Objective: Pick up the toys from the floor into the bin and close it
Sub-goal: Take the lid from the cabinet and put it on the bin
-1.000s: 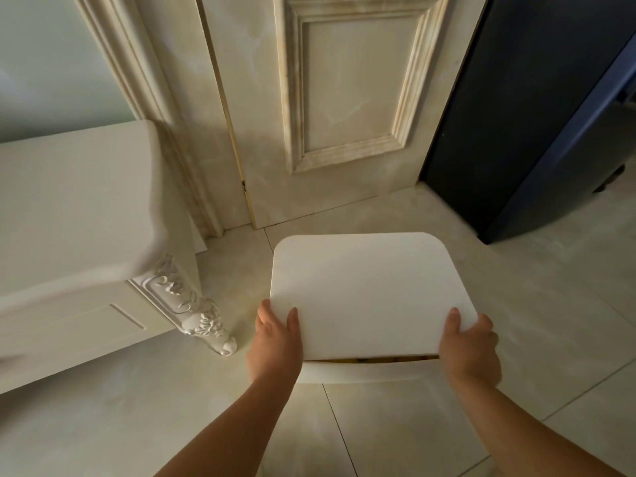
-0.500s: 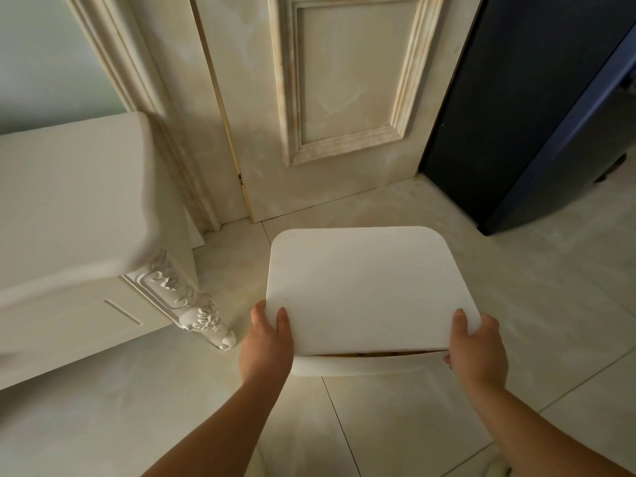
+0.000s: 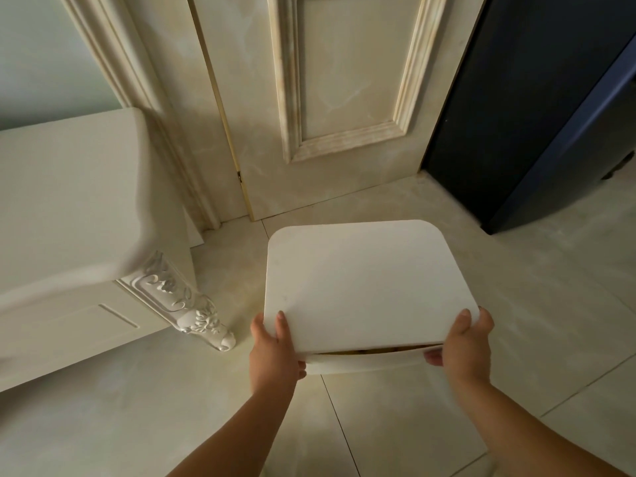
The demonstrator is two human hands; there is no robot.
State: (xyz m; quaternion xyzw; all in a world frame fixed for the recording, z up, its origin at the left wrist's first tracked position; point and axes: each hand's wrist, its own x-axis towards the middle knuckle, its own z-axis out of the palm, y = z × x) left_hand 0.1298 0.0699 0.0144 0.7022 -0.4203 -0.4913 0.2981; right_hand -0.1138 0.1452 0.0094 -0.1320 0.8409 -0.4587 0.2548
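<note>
Closing step in hand: left hand [image 3: 273, 346] and right hand [image 3: 464, 342] each pinch a near corner of the flat white rounded-corner plastic lid [image 3: 364, 280], thumbs on top, fingers curled under. It lies between the hands over the white plastic bin [image 3: 364, 362], with its near edge raised off the rim. Yellowish contents [image 3: 378, 351] show in the gap, likely toys. Next move, probably: lower the near edge, square it to the rim, press down.

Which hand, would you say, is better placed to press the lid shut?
Left, marginally. The left hand has its thumb farther onto the lid; the right hand pinches only the corner, its fingers showing at the gap above the bin.
</note>
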